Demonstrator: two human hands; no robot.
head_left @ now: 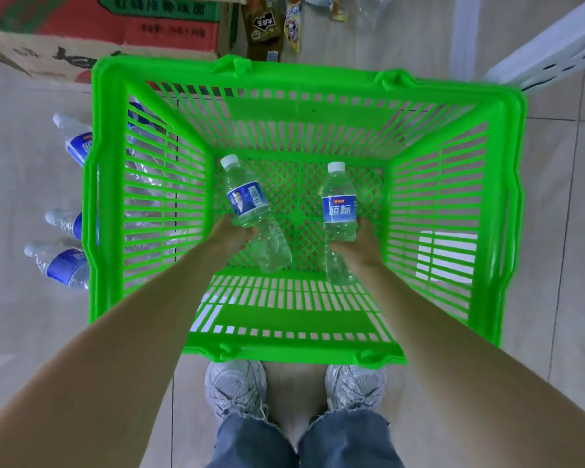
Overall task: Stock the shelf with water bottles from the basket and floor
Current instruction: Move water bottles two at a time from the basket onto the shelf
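A bright green plastic basket (105,204) stands on the tiled floor in front of my feet. Both my arms reach down into it. My left hand (228,233) grips a clear water bottle (247,197) with a blue label and white cap, tilted up to the left. My right hand (363,241) grips a second water bottle (339,204), nearly upright, cap pointing away from me. Three more blue-labelled bottles lie on the floor left of the basket: one far (73,138), one middle (63,221), one near (60,265). More clear bottles show through the basket's left wall.
A cardboard box (108,28) with red and green print sits behind the basket at top left. Snack packets (277,25) lie on the floor beyond it. A white shelf edge (547,52) slants in at top right. My grey shoes (237,386) stand just behind the basket.
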